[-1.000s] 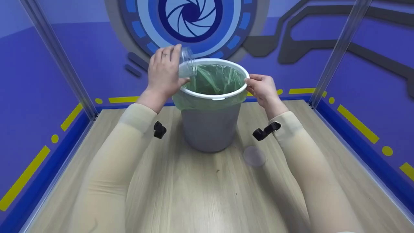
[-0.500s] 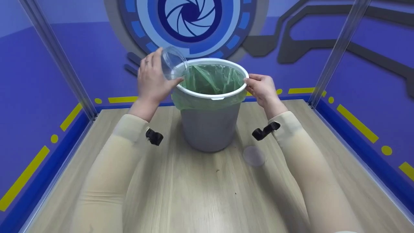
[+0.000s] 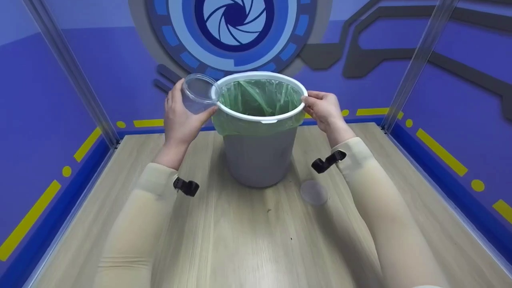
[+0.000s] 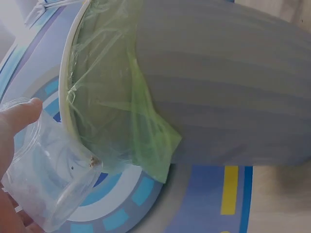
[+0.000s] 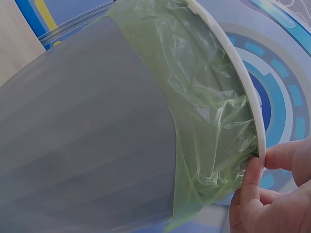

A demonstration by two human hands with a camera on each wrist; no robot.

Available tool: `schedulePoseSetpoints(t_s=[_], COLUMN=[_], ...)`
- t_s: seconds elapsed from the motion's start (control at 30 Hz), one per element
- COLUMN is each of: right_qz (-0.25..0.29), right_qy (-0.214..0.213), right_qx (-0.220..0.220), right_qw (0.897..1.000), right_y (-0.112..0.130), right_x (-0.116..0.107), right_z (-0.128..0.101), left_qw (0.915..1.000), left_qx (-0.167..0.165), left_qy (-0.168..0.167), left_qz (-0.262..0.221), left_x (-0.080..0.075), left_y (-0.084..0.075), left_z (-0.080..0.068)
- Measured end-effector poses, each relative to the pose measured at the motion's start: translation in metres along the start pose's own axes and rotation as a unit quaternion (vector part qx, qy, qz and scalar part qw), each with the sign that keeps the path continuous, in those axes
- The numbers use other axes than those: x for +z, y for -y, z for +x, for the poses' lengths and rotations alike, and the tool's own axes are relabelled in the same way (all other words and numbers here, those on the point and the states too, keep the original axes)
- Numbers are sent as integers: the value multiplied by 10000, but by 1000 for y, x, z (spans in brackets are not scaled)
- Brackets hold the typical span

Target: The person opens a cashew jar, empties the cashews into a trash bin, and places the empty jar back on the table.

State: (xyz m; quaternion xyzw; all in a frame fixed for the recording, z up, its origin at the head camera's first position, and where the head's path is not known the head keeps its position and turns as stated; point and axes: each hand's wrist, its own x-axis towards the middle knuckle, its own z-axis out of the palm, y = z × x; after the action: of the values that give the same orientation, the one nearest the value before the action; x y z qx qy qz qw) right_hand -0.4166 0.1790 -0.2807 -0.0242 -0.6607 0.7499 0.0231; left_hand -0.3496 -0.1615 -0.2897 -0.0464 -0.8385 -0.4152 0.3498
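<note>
A grey waste bin (image 3: 259,156) with a white rim (image 3: 260,118) and a green liner bag (image 3: 260,98) stands on the wooden table. My left hand (image 3: 180,116) grips a clear plastic jar (image 3: 197,94), upright and open at the top, just left of the bin's rim. In the left wrist view the jar (image 4: 46,184) touches the rim (image 4: 68,92). My right hand (image 3: 323,109) holds the bin's rim on the right side. In the right wrist view its fingers (image 5: 265,189) pinch the rim (image 5: 243,77) and the liner (image 5: 209,131).
A clear round lid (image 3: 315,193) lies on the table (image 3: 248,240) to the right of the bin's base. Blue walls with yellow markings close in the table on three sides. Two clear poles stand at the back corners.
My left hand has drawn the jar back from over the bin's mouth, lowered it to the left of the rim and turned it upright. The right hand has stayed on the rim.
</note>
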Motion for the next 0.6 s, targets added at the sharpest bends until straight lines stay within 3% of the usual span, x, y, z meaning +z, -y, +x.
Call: schedulePoseSetpoints(t_s=[0.37,0.6], right_qz=[10,-165], right_qy=[-6,14], right_qx=[21,-17], right_qw=[10000,9999], right_y=[0,-1], right_x=[0,-1], right_z=[2,0], left_qw=[9930,9872], left_qx=[-452,-400], left_qy=[-21,61], left_qz=[-1088,-1541], left_x=[-1,-1], left_y=[15,22], left_z=[-25,-43])
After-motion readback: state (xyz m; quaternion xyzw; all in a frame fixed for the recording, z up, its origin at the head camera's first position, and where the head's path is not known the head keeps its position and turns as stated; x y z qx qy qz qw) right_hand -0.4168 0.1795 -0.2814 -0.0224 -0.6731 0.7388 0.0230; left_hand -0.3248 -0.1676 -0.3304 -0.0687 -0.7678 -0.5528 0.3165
